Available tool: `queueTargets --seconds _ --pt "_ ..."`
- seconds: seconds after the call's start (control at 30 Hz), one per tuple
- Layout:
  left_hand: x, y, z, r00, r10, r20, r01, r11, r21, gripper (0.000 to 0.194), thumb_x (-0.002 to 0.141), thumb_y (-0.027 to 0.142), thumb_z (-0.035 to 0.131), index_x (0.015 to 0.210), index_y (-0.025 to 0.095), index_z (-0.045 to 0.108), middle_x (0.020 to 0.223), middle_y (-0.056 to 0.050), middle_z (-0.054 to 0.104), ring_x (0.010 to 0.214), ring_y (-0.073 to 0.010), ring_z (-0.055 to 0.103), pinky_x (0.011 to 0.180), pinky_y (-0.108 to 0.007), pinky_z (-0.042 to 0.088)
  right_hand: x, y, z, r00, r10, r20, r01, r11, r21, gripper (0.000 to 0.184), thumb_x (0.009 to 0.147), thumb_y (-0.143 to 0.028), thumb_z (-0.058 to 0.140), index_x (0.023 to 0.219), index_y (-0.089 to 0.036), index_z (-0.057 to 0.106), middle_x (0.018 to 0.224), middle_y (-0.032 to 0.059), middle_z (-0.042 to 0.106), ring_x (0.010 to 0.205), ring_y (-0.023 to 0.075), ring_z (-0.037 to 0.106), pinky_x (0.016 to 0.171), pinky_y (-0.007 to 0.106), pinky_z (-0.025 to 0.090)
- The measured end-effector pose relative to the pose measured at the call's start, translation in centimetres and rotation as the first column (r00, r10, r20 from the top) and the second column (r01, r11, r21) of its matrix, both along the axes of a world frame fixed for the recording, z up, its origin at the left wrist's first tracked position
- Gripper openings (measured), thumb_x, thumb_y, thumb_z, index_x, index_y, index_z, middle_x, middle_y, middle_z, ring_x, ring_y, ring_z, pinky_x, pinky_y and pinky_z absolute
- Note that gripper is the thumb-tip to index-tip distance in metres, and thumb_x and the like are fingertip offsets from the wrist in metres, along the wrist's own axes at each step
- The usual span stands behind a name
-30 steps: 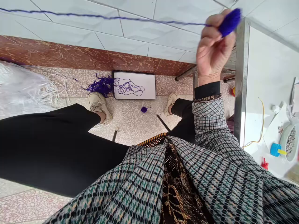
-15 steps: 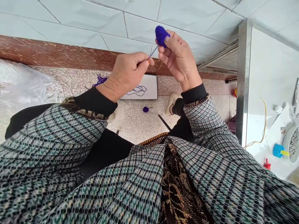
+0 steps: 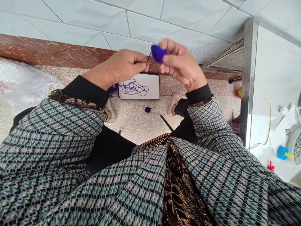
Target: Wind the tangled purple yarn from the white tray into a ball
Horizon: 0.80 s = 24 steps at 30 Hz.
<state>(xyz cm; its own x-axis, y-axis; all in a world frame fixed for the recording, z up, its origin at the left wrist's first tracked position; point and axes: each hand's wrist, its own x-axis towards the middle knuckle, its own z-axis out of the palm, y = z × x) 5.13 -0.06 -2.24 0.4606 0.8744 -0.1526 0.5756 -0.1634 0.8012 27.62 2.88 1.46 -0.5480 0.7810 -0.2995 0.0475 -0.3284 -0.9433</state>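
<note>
A small ball of purple yarn (image 3: 158, 53) is held between the thumb and fingers of my right hand (image 3: 180, 61), slightly blurred by motion. From it a short strand of yarn (image 3: 149, 56) runs to my left hand (image 3: 124, 65), whose thumb and fingers pinch it. Below the hands, loose loops of purple yarn (image 3: 134, 88) lie on a white board (image 3: 154, 88) with a dark edge. A tangled heap of the yarn (image 3: 113, 90) sits at the board's left end, partly hidden by my left wrist. Another small purple ball (image 3: 147, 109) rests on the floor.
A clear plastic bag (image 3: 25, 84) with white cord lies at the left. White tiled wall (image 3: 141, 22) and a brown skirting (image 3: 58, 53) run ahead. On the right stands a metal-edged white table (image 3: 263, 78) bearing a blue-and-yellow item (image 3: 283, 153) and a yellow wire (image 3: 270, 122).
My right hand has lowered and tipped the yarn ball down and leftward. My left hand has shifted slightly left, still pinching the strand. More of the loops on the board now show.
</note>
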Motion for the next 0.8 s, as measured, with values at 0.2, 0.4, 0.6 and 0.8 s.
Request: queueTargets --seconds 0.2,0.4,0.6,0.8 --pt "1.6 -0.4 0.3 0.988 -0.151 -0.036 0.15 0.988 -0.037 0.03 0.098 0.037 0.055 0.096 0.017 0.077 0.084 -0.005 0.071 0.088 -0.0209 0.063 0.087 -0.032 0.048 -0.8 0.5 -1.7 0.94 -0.134 0.313 0.088 0.984 0.157 0.032 0.092 0.006 0.072 0.085 -0.02 0.055 0.076 -0.0032 0.056 0.068 0.0096 0.05 0.06 0.016 0.045" --pt "0.4 -0.2 1.4 0.992 0.123 -0.022 -0.124 0.991 -0.054 0.029 0.097 0.036 0.053 0.098 0.015 0.073 0.092 -0.005 0.069 0.085 -0.0174 0.053 0.085 -0.032 0.044 -0.6 -0.2 -1.5 0.975 0.185 0.123 -0.182 0.983 -0.039 0.02 0.093 0.002 0.066 0.094 -0.017 0.059 0.079 -0.0029 0.061 0.063 0.0073 0.052 0.06 0.016 0.047" --pt "1.5 -0.5 0.5 0.993 -0.103 -0.049 0.099 0.992 -0.079 0.028 0.097 0.032 0.054 0.086 0.016 0.073 0.078 -0.003 0.062 0.078 -0.017 0.054 0.087 -0.031 0.048 -1.3 1.0 -1.7 0.969 -0.218 0.117 0.205 0.973 0.11 0.023 0.099 -0.009 0.069 0.092 -0.022 0.052 0.079 -0.0019 0.059 0.073 0.0112 0.058 0.069 0.016 0.054" --pt "0.2 -0.7 1.4 0.994 0.108 -0.002 -0.108 0.993 0.042 0.036 0.091 0.04 0.055 0.095 0.014 0.079 0.087 -0.005 0.07 0.085 -0.0188 0.058 0.086 -0.033 0.046 -1.3 -0.5 -1.1 0.944 0.185 0.274 -0.178 0.983 -0.049 0.035 0.086 0.017 0.066 0.078 -0.017 0.059 0.066 -0.0042 0.056 0.057 0.0084 0.049 0.054 0.015 0.041"
